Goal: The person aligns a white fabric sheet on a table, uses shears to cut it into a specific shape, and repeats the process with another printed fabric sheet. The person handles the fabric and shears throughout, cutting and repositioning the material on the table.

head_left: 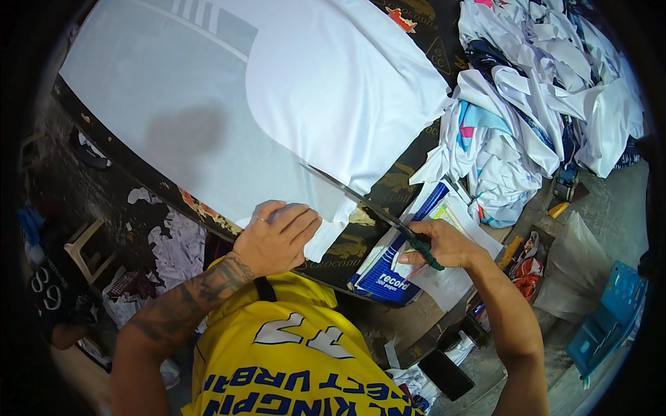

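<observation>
A broad sheet of white and pale grey fabric (326, 83) lies over the dark table, with a curved border between its two shades. My left hand (281, 232) rests on the fabric's near corner, its fingers side by side and slightly bent; the thumb is hidden. From the right, my right hand (440, 244) grips a pair of long scissors (378, 208) whose handle is wrapped in dark green. Their blades point up and left into the cloth along the curved border. A narrow white strip hangs loose between my left hand and the blades.
Crumpled white garments (534, 90) form a large heap at the right. A blue and white record book (388, 274) and papers lie beneath my right hand. A blue plastic stool (610, 312) stands at the lower right. Fabric scraps (177, 249) lie on the floor at the left.
</observation>
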A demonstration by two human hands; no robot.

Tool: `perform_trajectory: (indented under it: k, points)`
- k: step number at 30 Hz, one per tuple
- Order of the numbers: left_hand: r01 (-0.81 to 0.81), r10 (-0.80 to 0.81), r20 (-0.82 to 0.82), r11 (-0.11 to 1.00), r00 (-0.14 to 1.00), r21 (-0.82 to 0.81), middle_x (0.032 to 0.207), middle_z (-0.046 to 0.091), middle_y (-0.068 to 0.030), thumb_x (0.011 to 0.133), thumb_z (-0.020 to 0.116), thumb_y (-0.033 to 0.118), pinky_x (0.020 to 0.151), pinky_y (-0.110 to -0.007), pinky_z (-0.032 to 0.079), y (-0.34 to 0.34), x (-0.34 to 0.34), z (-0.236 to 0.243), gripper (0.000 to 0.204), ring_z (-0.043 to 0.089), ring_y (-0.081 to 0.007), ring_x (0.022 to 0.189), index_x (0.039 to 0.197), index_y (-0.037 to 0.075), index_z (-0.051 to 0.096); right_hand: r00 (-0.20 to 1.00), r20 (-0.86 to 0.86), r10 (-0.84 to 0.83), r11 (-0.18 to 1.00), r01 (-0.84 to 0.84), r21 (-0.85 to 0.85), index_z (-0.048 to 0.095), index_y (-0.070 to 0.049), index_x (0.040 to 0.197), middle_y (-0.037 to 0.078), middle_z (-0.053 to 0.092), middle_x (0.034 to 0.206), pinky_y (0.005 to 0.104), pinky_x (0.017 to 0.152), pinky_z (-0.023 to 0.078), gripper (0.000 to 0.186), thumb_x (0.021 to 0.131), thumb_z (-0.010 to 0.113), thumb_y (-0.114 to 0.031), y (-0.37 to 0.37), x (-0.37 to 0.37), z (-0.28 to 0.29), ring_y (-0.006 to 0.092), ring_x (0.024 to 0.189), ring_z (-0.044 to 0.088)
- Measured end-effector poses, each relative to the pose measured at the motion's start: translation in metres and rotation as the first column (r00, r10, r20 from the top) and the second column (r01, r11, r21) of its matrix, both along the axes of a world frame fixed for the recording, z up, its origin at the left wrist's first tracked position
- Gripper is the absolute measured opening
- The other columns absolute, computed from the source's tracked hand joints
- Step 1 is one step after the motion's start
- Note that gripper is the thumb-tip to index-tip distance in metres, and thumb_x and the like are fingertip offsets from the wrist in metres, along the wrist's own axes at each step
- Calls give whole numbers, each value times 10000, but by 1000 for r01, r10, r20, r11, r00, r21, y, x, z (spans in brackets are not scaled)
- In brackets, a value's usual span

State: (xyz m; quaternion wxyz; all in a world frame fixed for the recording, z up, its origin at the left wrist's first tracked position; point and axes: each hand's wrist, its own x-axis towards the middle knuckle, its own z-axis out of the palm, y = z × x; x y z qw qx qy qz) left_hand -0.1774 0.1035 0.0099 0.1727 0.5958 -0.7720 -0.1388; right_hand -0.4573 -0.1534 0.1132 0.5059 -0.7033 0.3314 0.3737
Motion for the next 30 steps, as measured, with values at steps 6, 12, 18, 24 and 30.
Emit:
perform_trajectory:
  k: [6, 12, 18, 24, 30]
  points:
    - [1, -1, -6, 1000, 1000, -4, 1397, 627, -20, 829, 709, 347, 1141, -486, 397, -4, 3, -3, 571, 541, -194, 1349, 1340, 92, 701, 995, -98, -35, 999, 37, 23, 703, -35, 891, 57, 544, 670, 370, 620, 415, 562, 848, 927, -548, -3, 3, -4, 189, 653, 535]
    - [-6, 6, -29, 1000, 1000, -30, 1406, 623, -19, 821, 706, 354, 1147, -476, 396, -3, 4, -3, 579, 535, -199, 1354, 1338, 93, 705, 989, -128, 73, 995, -82, -63, 674, -21, 870, 50, 520, 649, 370, 617, 413, 622, 840, 914, -594, 0, 22, 4, 171, 639, 505]
    - [-11, 10, -25, 999, 1000, -46, 1397, 627, -14, 828, 693, 352, 1153, -464, 392, -4, 4, -5, 554, 533, -198, 1352, 1322, 101, 712, 996, -77, -52, 999, 52, 4, 583, -46, 806, 34, 474, 653, 366, 634, 420, 649, 840, 907, -607, 6, 53, -15, 166, 649, 479]
    - [-26, 24, -58, 999, 998, -42, 1404, 621, -23, 828, 700, 338, 1146, -467, 391, -1, 3, -8, 561, 529, -206, 1356, 1334, 95, 694, 995, -2, -97, 995, 97, -18, 588, -46, 782, 8, 482, 640, 353, 620, 413, 635, 816, 940, -574, 10, 56, -28, 138, 651, 465]
    - [-17, 16, -72, 1000, 997, -22, 1415, 605, -19, 839, 693, 338, 1153, -452, 384, -1, 4, -9, 556, 509, -199, 1378, 1342, 100, 686, 999, -22, -44, 995, 41, -89, 609, -29, 732, 14, 486, 614, 356, 598, 413, 655, 782, 961, -579, 17, 66, -29, 144, 621, 470]
